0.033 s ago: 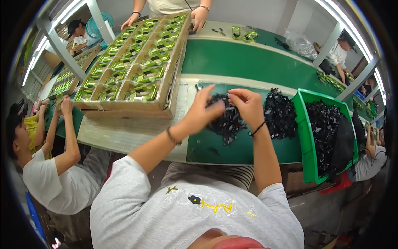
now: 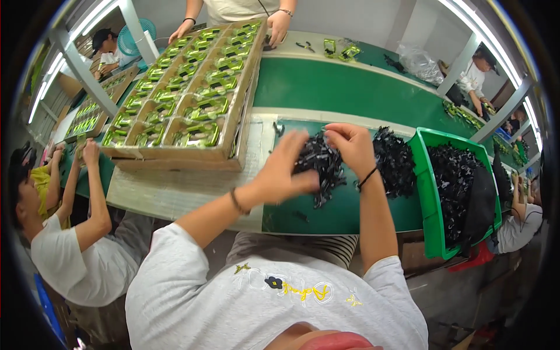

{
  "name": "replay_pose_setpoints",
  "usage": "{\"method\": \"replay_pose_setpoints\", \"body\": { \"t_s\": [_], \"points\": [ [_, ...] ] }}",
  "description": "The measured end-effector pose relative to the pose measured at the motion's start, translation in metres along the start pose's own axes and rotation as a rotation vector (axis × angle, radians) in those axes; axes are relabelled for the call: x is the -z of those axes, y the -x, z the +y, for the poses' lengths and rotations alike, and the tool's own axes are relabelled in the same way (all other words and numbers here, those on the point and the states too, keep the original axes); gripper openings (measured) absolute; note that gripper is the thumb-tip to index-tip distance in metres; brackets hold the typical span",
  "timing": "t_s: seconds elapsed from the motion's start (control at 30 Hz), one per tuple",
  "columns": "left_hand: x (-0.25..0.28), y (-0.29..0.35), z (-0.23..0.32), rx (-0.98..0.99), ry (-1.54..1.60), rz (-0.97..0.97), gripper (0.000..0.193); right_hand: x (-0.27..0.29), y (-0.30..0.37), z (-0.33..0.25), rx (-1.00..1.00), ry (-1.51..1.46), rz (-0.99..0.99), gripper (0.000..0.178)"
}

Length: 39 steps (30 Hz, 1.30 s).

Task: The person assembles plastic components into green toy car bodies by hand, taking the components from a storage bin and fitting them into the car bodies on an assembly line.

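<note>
On green mat [image 2: 329, 219]: blk parts pile [image 2: 329, 178], prob. set centrally for easy reach; L hand [image 2: 281, 169] spread, released; R hand [image 2: 354, 147] fingertips close, can't tell if gripping.

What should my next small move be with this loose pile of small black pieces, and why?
I'd probably close your bare left hand onto one piece from the left edge of the loose pile of small black pieces: its fingers are spread, with no piece clearly in its grip, while your bare right hand holds thumb and fingertips close together near the pile's upper edge.
</note>
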State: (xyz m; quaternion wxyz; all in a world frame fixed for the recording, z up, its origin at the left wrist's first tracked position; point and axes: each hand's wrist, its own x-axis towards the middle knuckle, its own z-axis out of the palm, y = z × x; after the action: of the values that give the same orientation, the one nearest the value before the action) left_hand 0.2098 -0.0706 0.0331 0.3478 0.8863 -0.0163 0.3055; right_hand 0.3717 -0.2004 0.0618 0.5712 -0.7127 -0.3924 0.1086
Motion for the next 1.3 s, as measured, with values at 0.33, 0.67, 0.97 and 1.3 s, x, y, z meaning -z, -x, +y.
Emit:
{"method": "replay_pose_setpoints", "body": {
  "t_s": [0.33,0.67,0.97,1.3],
  "points": [
    [-0.003,0.016,-0.003,-0.207,-0.231,-0.352,0.076,0.068,-0.220,0.047,-0.353,0.418,-0.150,0.020],
    [0.002,0.012,-0.022,-0.092,0.110,-0.306,0.065,0.137,-0.418,0.122,-0.209,0.879,0.450,0.023],
    [0.005,0.014,-0.029,-0.079,0.101,-0.317,0.059,0.175,-0.471,0.176,0.055,0.114,0.655,0.038],
    [0.020,0.000,-0.013,0.092,-0.165,-0.352,0.098,0.212,-0.308,0.076,0.005,-0.128,0.388,0.034]
  ]
}}
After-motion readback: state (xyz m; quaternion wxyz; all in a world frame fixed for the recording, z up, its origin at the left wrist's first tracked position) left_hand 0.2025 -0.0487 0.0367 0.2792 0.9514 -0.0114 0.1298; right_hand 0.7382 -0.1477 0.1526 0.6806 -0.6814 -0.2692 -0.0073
